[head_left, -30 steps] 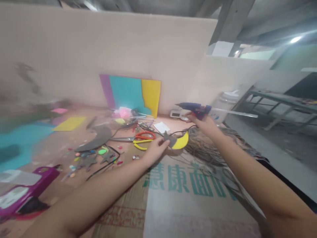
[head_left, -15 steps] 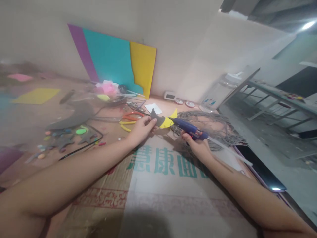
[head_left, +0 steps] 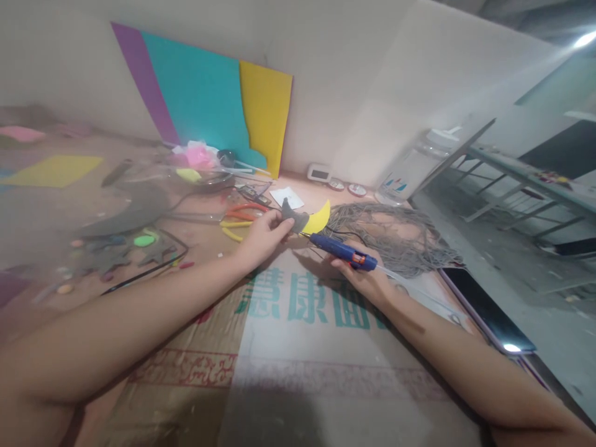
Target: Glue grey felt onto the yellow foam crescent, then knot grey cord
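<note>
My left hand (head_left: 269,234) pinches a crescent cut-out at its grey end (head_left: 294,218); the other end is a yellow crescent part (head_left: 319,217) that curves up to the right. My right hand (head_left: 365,273) is wrapped round a blue hot glue gun (head_left: 344,249) with a clear glue stick coming out of its back. The gun's metal nozzle points left at the lower edge of the crescent, close to where grey meets yellow. Whether it touches, I cannot tell. Behind my left hand lie orange-handled scissors or pliers (head_left: 244,212) and a yellow-handled tool (head_left: 231,231).
A tangle of grey cord (head_left: 400,236) lies behind my right hand, with a phone (head_left: 487,310) at the right edge. A bottle (head_left: 414,167), a small white clock (head_left: 319,172) and a coloured board (head_left: 195,93) stand along the wall. Small craft pieces (head_left: 144,241) spread at left.
The glue gun's nozzle has moved left and down along the crescent, from its yellow part to near the grey. The view has shifted slightly; my left hand keeps its pinch.
</note>
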Tool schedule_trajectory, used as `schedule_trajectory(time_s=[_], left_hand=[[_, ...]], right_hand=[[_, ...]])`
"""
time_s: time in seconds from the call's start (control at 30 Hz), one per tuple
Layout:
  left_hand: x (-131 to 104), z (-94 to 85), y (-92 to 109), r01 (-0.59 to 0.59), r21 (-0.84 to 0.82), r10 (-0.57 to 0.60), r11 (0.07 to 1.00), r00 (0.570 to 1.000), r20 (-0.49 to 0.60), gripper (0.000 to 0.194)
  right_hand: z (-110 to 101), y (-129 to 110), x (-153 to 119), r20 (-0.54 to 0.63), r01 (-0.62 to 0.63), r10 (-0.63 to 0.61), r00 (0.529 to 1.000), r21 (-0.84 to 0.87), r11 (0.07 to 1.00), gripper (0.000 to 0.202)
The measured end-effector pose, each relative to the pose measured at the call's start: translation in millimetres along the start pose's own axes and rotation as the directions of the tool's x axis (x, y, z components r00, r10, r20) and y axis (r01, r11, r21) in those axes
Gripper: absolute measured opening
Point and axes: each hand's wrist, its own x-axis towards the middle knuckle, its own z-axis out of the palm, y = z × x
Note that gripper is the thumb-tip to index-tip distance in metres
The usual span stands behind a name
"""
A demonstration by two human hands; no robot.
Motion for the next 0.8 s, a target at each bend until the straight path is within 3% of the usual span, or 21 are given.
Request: schedule_trajectory(time_s=[0.8], left_hand=[[0.3,-1.0,-2.5,-0.027,0.07,0.028,0.997,0.999,-0.026,0.024]], right_hand=[[5.7,-0.1,3.7,-0.037,-0.101,0.1,0.994,-0.032,0.994,0.032]])
